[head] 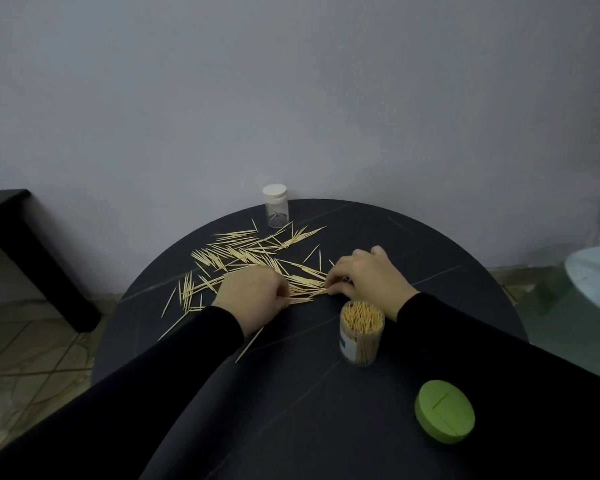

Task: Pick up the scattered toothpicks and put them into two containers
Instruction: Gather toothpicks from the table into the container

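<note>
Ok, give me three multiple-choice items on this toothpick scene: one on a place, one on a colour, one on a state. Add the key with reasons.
1. Where does the green lid lie?
A. On the near right of the round table
B. On the capped jar
C. On the floor

2. What colour is the cap of the far jar?
A. Green
B. White
C. Black

3. What state is the near container in?
A. Empty
B. Capped
C. Open and packed with toothpicks

Key: A, the lid lies flat by the near right edge; B, the far jar wears a white cap; C, toothpick tips fill its open mouth.
</note>
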